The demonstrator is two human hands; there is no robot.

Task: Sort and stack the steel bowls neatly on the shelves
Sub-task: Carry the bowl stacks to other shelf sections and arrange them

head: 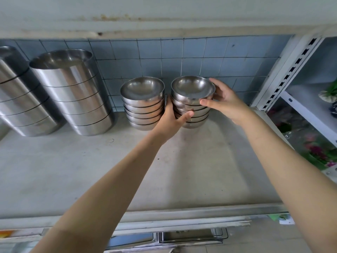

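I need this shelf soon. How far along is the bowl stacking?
Done: two stacks of large bowls and one stack of small bowls stand on the shelf. In hand: the left hand and right hand grip a second small-bowl stack right beside the first. Left: probably just squaring it up and letting go; no loose bowls are in view.

wall: blue-grey tiles (200, 52); shelf (73, 170): pale concrete (scuffed); right: white slotted rack (295, 66); overhead: stained white slab (164, 15)
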